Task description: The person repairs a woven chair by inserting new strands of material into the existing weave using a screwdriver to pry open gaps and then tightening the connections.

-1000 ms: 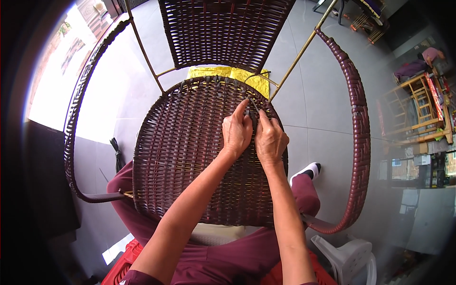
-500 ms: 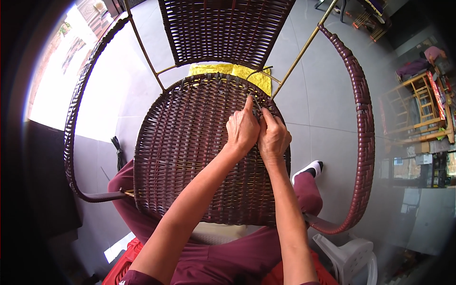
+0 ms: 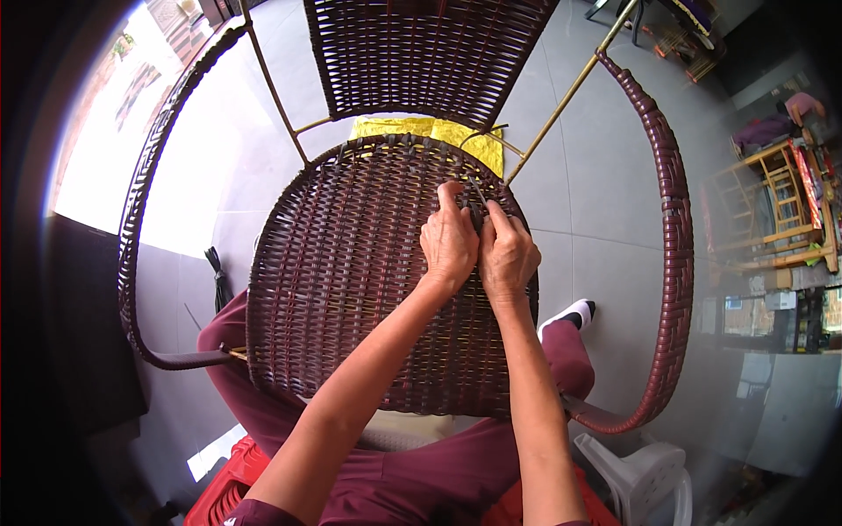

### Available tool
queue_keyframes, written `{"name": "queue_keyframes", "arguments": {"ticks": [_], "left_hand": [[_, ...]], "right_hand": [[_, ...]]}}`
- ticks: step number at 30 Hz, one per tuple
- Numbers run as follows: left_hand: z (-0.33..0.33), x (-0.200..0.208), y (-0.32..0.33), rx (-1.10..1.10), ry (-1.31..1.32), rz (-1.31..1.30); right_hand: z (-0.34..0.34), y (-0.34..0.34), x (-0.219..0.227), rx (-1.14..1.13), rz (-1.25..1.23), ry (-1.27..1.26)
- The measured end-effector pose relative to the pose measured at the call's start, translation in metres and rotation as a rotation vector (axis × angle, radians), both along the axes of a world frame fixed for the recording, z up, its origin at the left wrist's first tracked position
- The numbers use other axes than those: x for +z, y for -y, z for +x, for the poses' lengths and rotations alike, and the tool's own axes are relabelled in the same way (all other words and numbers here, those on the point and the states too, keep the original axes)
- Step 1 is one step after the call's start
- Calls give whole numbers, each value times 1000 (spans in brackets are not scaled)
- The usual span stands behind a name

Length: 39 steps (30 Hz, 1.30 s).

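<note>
A dark brown woven wicker chair lies before me, its rounded seat (image 3: 351, 254) over my lap. Both hands work at the seat's far right part. My left hand (image 3: 449, 241) is closed, its index finger bent at the weave; what it grips is mostly hidden. Right beside it, my right hand (image 3: 509, 254) pinches a thin dark strip (image 3: 479, 192) that slants up towards the seat's rim. Whether this is a loose weaving strand or a slim tool, I cannot tell. Something dark shows between the two hands.
The woven backrest (image 3: 430, 57) rises beyond the seat. Wrapped armrests curve round at left (image 3: 132, 237) and right (image 3: 674, 228). Yellow sheeting (image 3: 386, 128) lies behind the seat. A bundle of dark strands (image 3: 217, 279) is on the left; a white plastic stool (image 3: 645, 478) stands lower right.
My left index finger has drawn back from the weave near the rim and bent. The right hand has barely moved. The chair sits slightly shifted in view.
</note>
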<state>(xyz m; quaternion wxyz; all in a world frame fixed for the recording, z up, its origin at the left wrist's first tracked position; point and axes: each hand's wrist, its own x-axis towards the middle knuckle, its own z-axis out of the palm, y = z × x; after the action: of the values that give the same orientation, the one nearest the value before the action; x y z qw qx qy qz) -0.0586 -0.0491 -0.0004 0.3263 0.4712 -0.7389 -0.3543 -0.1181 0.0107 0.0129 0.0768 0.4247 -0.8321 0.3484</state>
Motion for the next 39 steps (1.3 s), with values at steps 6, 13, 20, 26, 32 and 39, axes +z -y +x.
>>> {"name": "queue_keyframes", "arguments": {"ticks": [6,13,20,26,32,39], "left_hand": [[-7,6,1,72,0,72],[2,2,5,11,-133,114],[3,-14,8,-18,-188,146],[4,-6,6,-41,-184,286],[6,-4,5,-44,-174,303],[7,-2,5,-53,-173,300]], "right_hand": [[0,-1,6,28,36,31],[-2,-13,13,-41,81,69],[-1,-12,36,-14,207,24],[-10,-6,43,52,279,-175],[-12,1,46,69,359,-210],[-13,14,58,77,450,-224]]}}
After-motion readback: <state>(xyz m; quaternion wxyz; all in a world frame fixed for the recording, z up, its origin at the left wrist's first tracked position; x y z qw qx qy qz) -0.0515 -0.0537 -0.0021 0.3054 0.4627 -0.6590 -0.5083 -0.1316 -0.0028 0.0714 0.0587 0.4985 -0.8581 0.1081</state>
